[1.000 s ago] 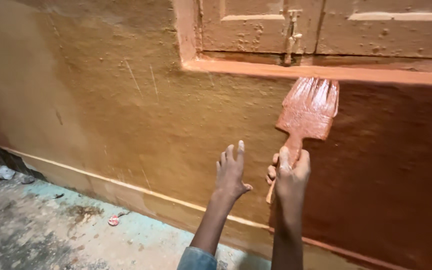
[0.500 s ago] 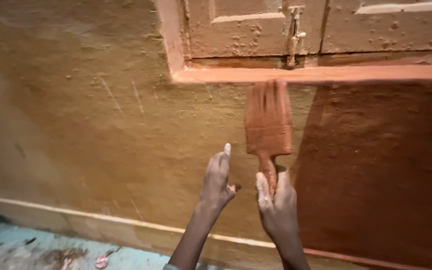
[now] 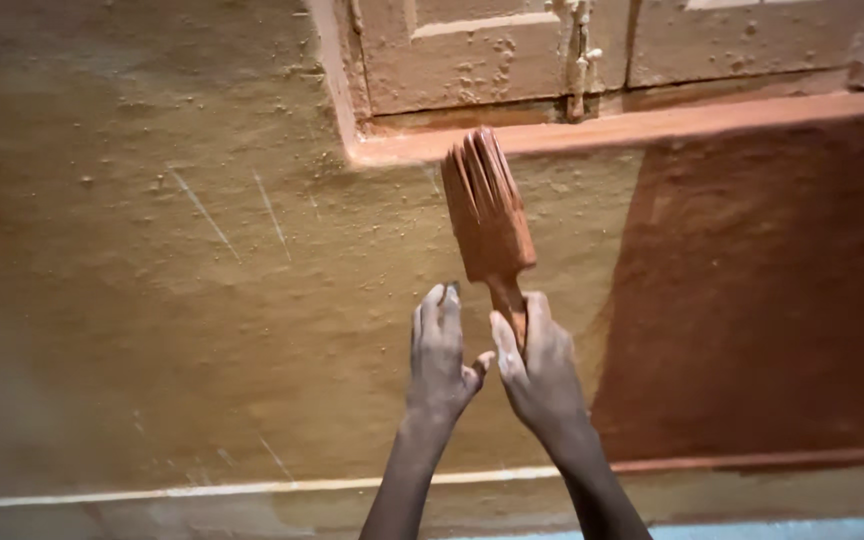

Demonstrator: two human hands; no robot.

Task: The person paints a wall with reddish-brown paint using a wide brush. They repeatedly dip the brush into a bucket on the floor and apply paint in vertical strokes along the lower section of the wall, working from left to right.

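Note:
My right hand (image 3: 542,375) grips the handle of a wide paintbrush (image 3: 487,210) coated in orange-red paint. Its bristles point up and lie against the rough wall (image 3: 202,270), just under the window ledge (image 3: 642,125). My left hand (image 3: 440,355) is pressed flat on the wall just left of the right hand, fingers together and pointing up, holding nothing. To the right of the brush the wall is covered in darker red-brown paint (image 3: 772,290); to the left it is a paler yellow-ochre.
A closed painted wooden window with a metal latch (image 3: 580,50) sits above the ledge. A pale stripe (image 3: 202,490) runs along the wall's base. A strip of bluish floor (image 3: 802,528) shows at the bottom right.
The brush has swept left along the wall below the ledge, from the dark painted area onto the paler part. Both hands shifted left with it, and the view moved closer.

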